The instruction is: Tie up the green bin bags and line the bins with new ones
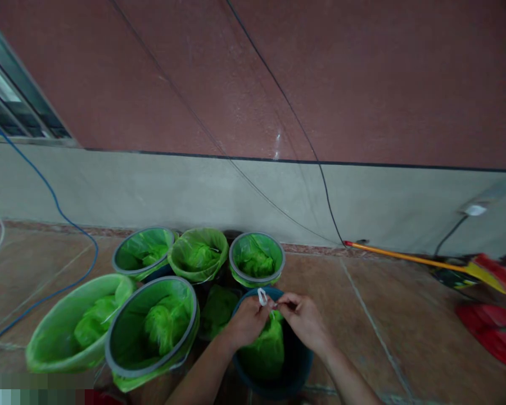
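Over a dark blue bucket [301, 365], my left hand [251, 319] and my right hand [302, 319] meet with fingers pinched at the gathered top of a green plastic bag [265, 351]. The bag hangs down inside the bucket. A small white loop [262, 296] sticks up from the fingers of my left hand; whether it is part of the bag I cannot tell. Just left of the bucket lies a dark green piece [219, 309], partly in shadow. Behind it stands a grey-rimmed bin [257, 236] lined with a green bag.
More green-lined bins stand to the left, including a grey-rimmed one [117, 368] and a tilted-looking one [37, 349]. A blue hose [54, 197] runs across the tiled floor. At right lie an orange pole [405, 256] and a red object [487, 332]. A black cable [326, 191] hangs down the wall.
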### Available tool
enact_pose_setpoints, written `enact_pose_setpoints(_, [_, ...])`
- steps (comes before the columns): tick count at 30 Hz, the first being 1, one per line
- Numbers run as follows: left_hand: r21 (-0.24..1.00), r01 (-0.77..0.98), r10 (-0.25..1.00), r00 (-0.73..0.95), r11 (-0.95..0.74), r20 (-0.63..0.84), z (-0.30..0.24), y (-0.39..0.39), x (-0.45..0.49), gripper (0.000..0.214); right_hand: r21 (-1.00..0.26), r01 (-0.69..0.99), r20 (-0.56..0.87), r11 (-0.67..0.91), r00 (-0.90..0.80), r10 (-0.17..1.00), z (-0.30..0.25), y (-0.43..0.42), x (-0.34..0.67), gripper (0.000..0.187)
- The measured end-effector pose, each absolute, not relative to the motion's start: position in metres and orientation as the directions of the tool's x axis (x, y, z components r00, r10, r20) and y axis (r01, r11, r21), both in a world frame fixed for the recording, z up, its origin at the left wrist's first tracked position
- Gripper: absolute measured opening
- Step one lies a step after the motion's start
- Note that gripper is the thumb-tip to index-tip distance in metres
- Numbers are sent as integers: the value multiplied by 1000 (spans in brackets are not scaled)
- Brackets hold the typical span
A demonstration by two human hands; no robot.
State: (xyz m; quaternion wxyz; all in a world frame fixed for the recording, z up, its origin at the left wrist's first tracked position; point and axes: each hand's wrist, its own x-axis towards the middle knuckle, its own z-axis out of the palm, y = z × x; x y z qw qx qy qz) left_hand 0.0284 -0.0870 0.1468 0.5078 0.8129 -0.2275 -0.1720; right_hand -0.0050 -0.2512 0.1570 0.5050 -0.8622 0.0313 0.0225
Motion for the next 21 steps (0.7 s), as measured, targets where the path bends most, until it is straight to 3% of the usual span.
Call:
enact_pose_setpoints(4, [968, 82, -410, 895, -238, -176, 134, -90, 31, 44, -853, -125, -67, -507, 989, -132, 157, -254, -3, 19])
enact_pose_setpoints(7, [974, 208, -361, 905, -91, -227, 132, -90, 35, 46, -901, -121, -76, -417, 990, -122, 156, -259, -2, 17])
enact_pose_setpoints(11, [970, 241, -380, 896, -13, -228, 136, -85, 39, 39, -959, -154, -162, -238, 987, 18, 154, -264, -5, 17])
enact_pose_setpoints(13, [970, 242, -397, 887, -34, -235, 137, -81, 40, 30, -947, -172, -220, -270, 963, 158, 149, -266, -8, 15])
enact_pose_setpoints(15, [975, 183, -433, 874, -128, -221, 139, -79, 39, 22, -915, -142, -234, -376, 949, 210, 142, -267, -9, 12])
enact_pose_setpoints(18, [930, -115, -528, 844, -348, -94, 146, -77, 34, 17, -876, -68, -124, -478, 988, 87, 133, -265, -5, 34])
enact_pose_setpoints(21, [765, -498, -685, 721, -409, 103, 156, -78, 31, 29, -933, 17, -25, -360, 993, 112, 127, -256, 1, 47])
